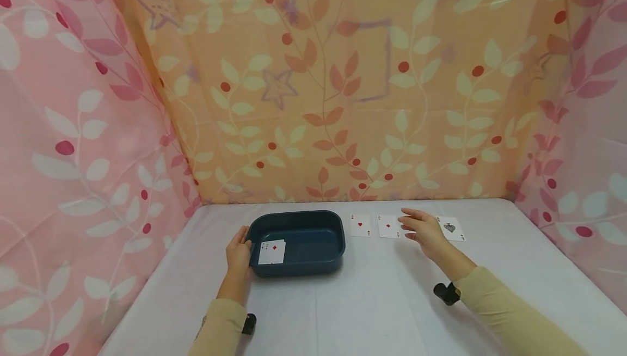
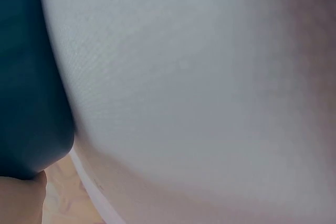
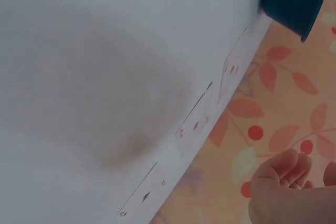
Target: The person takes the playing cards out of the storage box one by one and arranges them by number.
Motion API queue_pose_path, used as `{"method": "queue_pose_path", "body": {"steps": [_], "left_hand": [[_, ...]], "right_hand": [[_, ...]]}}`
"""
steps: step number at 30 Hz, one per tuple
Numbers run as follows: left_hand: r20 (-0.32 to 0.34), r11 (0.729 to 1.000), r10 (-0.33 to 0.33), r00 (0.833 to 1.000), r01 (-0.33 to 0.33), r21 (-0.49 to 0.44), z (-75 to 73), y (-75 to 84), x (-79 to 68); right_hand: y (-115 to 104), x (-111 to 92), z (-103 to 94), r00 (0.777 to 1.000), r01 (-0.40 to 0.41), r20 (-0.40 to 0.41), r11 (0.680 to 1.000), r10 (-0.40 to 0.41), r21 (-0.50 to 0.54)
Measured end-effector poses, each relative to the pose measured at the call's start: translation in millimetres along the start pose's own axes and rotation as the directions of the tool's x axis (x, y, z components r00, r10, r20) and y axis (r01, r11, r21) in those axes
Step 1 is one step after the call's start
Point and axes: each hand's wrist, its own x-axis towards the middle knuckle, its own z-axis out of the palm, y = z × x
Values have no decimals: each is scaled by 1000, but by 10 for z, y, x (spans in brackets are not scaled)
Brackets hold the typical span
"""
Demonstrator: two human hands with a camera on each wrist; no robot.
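Observation:
My left hand grips the left rim of a dark blue plastic tub. Inside the tub, at its left end, lies a small pile of playing cards, a red diamond on the top one. My right hand is over the row of cards to the right, fingers extended and apart, holding nothing. Left of it lie an ace of hearts and an ace of diamonds; right of it, partly covered, an ace of spades. In the right wrist view a black-marked card lies beside the red ones.
A white cloth covers the table. Behind it hangs an orange leaf-patterned curtain, with pink patterned curtains at both sides. The cards lie face up near the table's back edge.

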Motion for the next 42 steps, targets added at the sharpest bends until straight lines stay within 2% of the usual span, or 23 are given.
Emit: {"method": "queue_pose_path", "body": {"steps": [7, 13, 29, 34, 42], "left_hand": [[2, 1000, 1, 1000, -1, -8, -12, 5, -24], [-4, 1000, -4, 1000, 4, -17, -7, 0, -18], [-17, 999, -15, 1000, 15, -37, 13, 14, 3], [-19, 999, -21, 1000, 20, -41, 17, 13, 11], [-17, 999, -26, 1000, 25, -36, 8, 17, 0]], "right_hand": [[-8, -27, 319, 999, -7, 36, 998, 5, 60], [-5, -48, 534, 998, -2, 61, 998, -1, 63], [4, -130, 1010, 986, 12, 161, 990, -35, 143], [23, -161, 1163, 971, 10, 232, 985, -51, 172], [107, -147, 1426, 946, 16, 318, 990, -61, 143]]}}
